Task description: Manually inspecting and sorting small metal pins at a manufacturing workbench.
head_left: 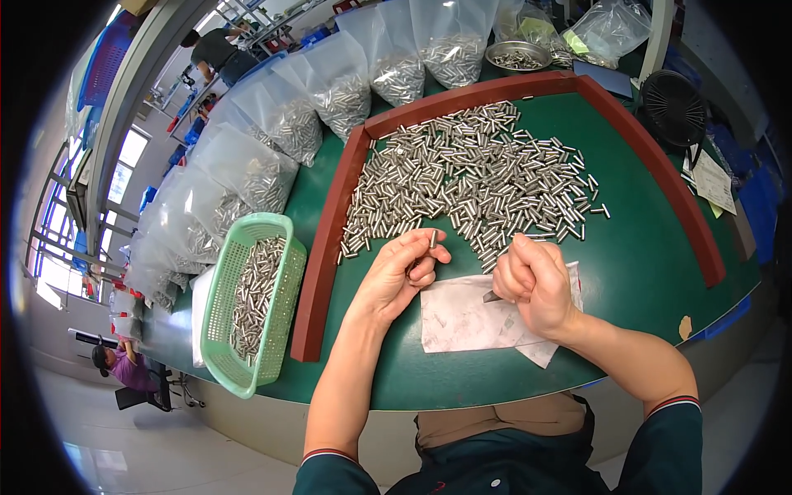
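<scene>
My left hand [400, 276] is closed, pinching one small metal pin [433, 238] upright between thumb and finger. To its right, my right hand [538, 285] is curled into a fist. A dark, thin end [492, 297] pokes out below its fingers; what it belongs to is hidden in the palm. Beneath the hands lies a smudged white cloth [462, 318], flat with a folded corner toward me. Just beyond the fingers spreads a large heap of loose shiny metal pins [470, 173].
Dark red wooden bars [330, 247] frame the heap on the green table [635, 346]. At left stands a light green plastic basket [216, 330] of pins. Filled clear bags [334, 87] line the far side. A metal bowl [520, 56] and black fan [672, 107] sit behind.
</scene>
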{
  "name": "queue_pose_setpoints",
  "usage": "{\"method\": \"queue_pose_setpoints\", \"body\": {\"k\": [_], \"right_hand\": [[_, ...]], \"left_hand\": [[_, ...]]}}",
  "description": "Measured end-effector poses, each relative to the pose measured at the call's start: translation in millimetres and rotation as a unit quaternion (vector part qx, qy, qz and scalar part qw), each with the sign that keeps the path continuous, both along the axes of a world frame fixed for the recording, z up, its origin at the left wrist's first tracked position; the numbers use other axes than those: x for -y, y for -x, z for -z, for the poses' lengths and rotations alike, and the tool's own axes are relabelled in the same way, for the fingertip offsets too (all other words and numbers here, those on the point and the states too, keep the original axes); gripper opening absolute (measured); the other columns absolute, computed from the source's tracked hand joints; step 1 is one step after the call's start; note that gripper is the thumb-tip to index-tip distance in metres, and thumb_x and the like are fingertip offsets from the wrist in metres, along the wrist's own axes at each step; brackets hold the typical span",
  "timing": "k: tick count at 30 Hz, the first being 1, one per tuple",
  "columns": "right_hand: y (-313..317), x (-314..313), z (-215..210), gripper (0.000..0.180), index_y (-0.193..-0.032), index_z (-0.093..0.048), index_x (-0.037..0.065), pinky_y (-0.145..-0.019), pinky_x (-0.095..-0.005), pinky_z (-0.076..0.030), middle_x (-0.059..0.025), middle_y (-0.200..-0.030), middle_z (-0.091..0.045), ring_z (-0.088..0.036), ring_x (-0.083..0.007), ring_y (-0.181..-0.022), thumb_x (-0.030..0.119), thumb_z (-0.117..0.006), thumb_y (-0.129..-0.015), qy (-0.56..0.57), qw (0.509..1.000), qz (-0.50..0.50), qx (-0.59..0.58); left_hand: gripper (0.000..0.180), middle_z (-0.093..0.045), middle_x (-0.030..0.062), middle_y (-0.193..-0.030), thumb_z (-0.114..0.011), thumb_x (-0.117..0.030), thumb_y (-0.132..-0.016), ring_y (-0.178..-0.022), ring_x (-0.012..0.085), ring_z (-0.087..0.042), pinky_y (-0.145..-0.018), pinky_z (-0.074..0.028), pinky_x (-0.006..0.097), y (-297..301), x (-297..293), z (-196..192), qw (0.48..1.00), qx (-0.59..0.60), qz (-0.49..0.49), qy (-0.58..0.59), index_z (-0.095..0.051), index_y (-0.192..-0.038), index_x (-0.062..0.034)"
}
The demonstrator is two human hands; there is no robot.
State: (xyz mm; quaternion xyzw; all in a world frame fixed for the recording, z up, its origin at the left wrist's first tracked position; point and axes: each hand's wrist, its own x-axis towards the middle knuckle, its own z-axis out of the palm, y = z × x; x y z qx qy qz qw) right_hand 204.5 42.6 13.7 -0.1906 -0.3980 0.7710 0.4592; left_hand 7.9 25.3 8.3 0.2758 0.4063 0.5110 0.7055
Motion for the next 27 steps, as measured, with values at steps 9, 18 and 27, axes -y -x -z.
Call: {"method": "queue_pose_setpoints", "body": {"k": [9, 18, 27], "right_hand": [[-5.5, -2.2, -3.3, 0.045, -0.047, -0.027, 0.010, -0.039, -0.0243, -0.018, 0.0013, -0.041, -0.027, -0.021, -0.0074, -0.039, 0.021, -0.036, -0.089, -0.013, 1.000, 0.018, 0.018], [-5.5, 2.1, -3.8, 0.043, -0.048, -0.024, 0.011, -0.040, -0.0252, -0.018, 0.0009, -0.040, -0.025, -0.018, -0.0087, -0.038, 0.020, -0.033, -0.089, -0.042, 0.998, 0.048, 0.012], [-5.0, 3.0, -0.5, 0.044, -0.047, -0.024, 0.012, -0.038, -0.0252, -0.017, 0.0014, -0.039, -0.024, -0.017, -0.0087, -0.037, 0.021, -0.032, -0.089, -0.015, 0.999, 0.030, -0.019]], "left_hand": [[0.010, -0.052, -0.0015, -0.066, -0.054, -0.009, -0.083, -0.056, 0.0033, -0.045, -0.051, -0.035, 0.016, -26.8, 15.6, -11.0, 0.937, -0.324, 0.096, -0.086, -0.050, -0.087, -0.0011], [0.013, -0.044, 0.0056, -0.049, -0.063, -0.006, -0.072, -0.043, 0.0140, -0.041, -0.043, -0.034, 0.027, -52.2, 30.2, -8.0, 0.767, -0.592, 0.125, -0.215, -0.052, -0.073, 0.0007], [0.013, -0.041, 0.0031, -0.045, -0.064, -0.006, -0.072, -0.041, 0.0100, -0.034, -0.040, -0.030, 0.026, -53.6, 31.2, -6.4, 0.771, -0.593, 0.108, -0.206, -0.054, -0.068, 0.0003]]}}
